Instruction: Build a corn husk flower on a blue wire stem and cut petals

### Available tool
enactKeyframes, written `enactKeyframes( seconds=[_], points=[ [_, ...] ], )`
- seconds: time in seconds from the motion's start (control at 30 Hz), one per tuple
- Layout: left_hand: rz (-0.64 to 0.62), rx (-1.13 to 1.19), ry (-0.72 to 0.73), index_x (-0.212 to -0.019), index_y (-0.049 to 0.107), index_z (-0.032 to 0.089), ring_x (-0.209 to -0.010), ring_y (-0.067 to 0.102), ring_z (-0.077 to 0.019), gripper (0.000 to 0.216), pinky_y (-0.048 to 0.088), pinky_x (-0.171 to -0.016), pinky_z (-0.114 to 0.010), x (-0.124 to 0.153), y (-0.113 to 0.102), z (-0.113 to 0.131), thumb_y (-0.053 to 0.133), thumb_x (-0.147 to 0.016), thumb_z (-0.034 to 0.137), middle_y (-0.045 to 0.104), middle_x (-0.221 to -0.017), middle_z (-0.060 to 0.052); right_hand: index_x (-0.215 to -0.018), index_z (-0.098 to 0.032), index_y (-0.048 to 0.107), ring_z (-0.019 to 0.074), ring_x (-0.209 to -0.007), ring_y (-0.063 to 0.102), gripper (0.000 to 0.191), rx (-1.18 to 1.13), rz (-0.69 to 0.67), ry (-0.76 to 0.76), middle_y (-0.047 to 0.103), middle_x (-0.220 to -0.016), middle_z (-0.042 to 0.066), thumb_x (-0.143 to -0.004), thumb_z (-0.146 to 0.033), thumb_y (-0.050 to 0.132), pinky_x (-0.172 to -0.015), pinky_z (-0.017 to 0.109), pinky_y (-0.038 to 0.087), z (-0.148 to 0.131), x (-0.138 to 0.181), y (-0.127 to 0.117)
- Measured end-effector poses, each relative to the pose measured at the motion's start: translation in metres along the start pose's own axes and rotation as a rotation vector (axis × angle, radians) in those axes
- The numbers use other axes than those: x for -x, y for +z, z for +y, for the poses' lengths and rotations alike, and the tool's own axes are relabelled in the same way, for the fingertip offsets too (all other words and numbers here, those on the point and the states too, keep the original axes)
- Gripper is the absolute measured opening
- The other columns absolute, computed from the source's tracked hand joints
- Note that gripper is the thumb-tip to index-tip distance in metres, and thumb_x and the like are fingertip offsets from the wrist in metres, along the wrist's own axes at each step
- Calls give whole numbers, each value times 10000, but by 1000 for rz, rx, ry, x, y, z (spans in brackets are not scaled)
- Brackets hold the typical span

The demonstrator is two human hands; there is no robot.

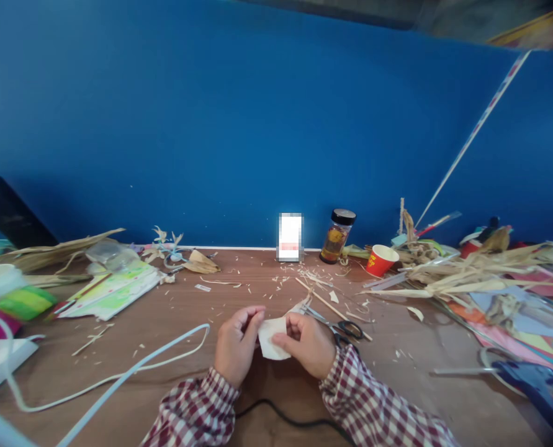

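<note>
My left hand [236, 341] and my right hand [308, 343] meet low over the middle of a wooden table [174, 323]. Both pinch a small pale piece of dried husk or paper [271, 338] between thumb and fingers, the left at its left edge, the right at its right side. Checked red and white sleeves cover both forearms. A pair of black-handled scissors [344, 328] lies on the table just right of my right hand.
A glass jar [337, 236] and a red paper cup [380, 260] stand near the blue wall. Dried husks and coloured papers [481, 279] pile up at the right. A pale cord [131, 372] loops across the left, beside a green printed sheet [111, 290]. A black cable [280, 415] runs between my forearms.
</note>
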State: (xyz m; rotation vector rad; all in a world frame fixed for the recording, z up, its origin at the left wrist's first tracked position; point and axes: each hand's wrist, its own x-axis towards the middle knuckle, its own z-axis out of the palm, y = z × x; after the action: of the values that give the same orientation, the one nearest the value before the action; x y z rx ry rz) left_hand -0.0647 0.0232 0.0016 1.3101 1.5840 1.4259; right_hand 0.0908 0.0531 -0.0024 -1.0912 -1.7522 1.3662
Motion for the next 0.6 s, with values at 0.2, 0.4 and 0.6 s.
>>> enactKeyframes(
  seconds=[0.2,0.4,0.6],
  points=[
    [-105,70,-100,-700,609,138,-402,463,-100,440,386,-408,-215,3,2,0,428,-800,527,578,-533,-5,-758,-177,515,117,-554,516,218,-122,126,10,588,-643,-4,-744,-379,597,-508,223,398,-4,-2,-3],
    [-346,-63,-51,-558,570,145,-385,432,-89,405,314,-401,-195,9,8,1,496,-772,481,490,-428,29,-809,-173,538,108,-549,508,214,-139,136,-14,586,-651,-14,-745,-367,601,-501,210,392,-6,-1,-3],
    [-444,52,-154,-584,565,143,-356,431,-77,406,324,-393,-188,11,13,0,487,-767,497,526,-459,23,-701,-149,605,98,-505,445,241,6,157,-19,522,-554,-24,-743,-386,599,-469,206,353,-7,0,-5]
  ],
)
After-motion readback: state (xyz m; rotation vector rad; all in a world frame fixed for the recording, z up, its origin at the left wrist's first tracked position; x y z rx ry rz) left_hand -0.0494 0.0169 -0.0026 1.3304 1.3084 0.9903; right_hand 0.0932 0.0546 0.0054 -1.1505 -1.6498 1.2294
